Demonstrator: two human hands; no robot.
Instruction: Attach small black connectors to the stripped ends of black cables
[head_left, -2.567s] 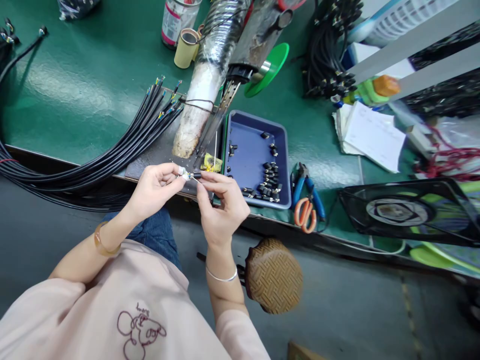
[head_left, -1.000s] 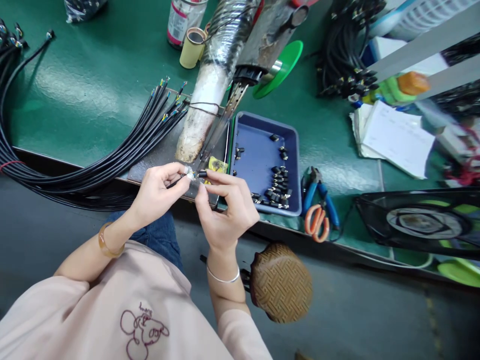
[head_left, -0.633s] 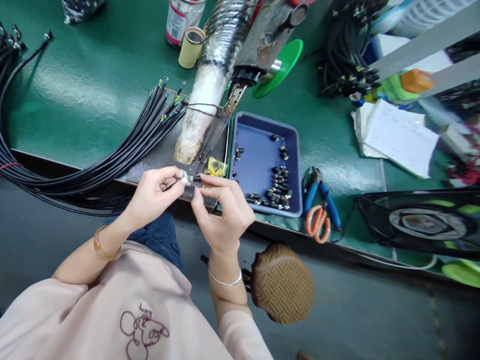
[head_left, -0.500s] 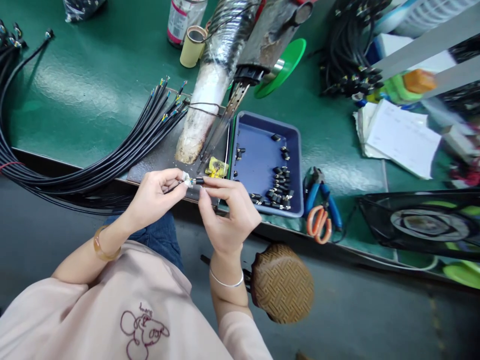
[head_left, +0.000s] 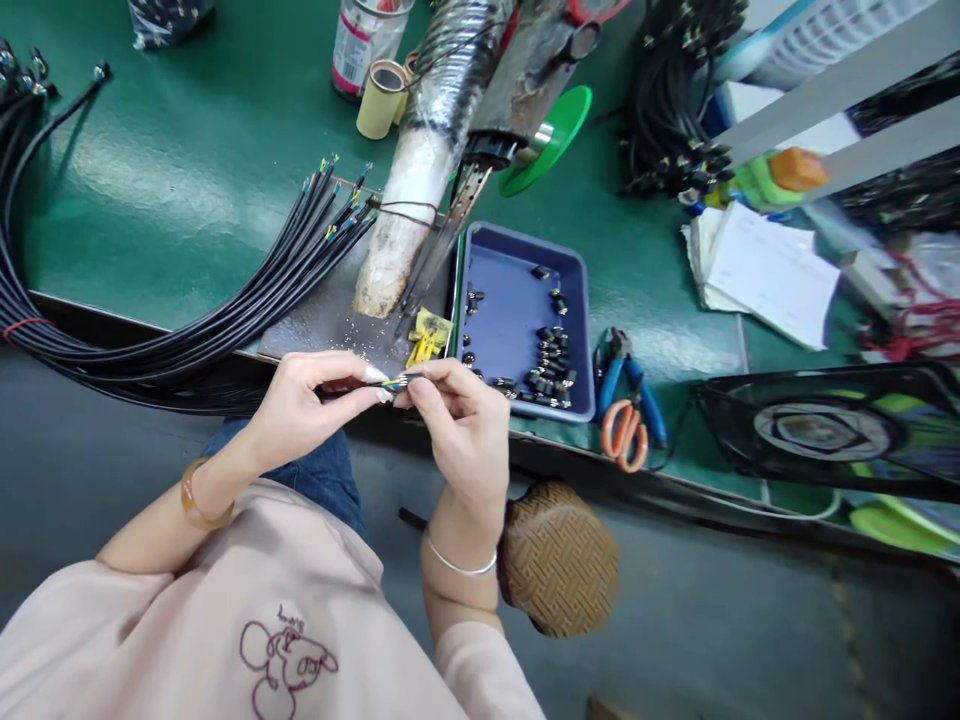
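Note:
My left hand (head_left: 304,405) pinches the end of a black cable between thumb and fingers, its stripped coloured wires (head_left: 391,383) showing past the fingertips. Against those wires, my right hand (head_left: 469,425) grips a small black connector (head_left: 412,378) in its fingertips, mostly covered by them. Wires and connector meet or nearly meet; the exact contact is too small to tell. Both hands are just off the front edge of the bench, below a yellow clip-like piece (head_left: 427,335). To the left lies a bundle of black cables (head_left: 225,325) with bared ends.
A blue tray (head_left: 495,290) holds several black connectors. A soiled white duct end (head_left: 386,245) and a perforated metal tool (head_left: 466,200) reach down over a dark plate (head_left: 319,305). Blue-handled pliers (head_left: 611,380), orange-handled scissors (head_left: 624,435), papers (head_left: 772,270) and a woven-top stool (head_left: 562,560) are to the right.
Both hands have come slightly lower and nearer my body, still close together. The connector is now more hidden by the right fingers. The view has shifted a little.

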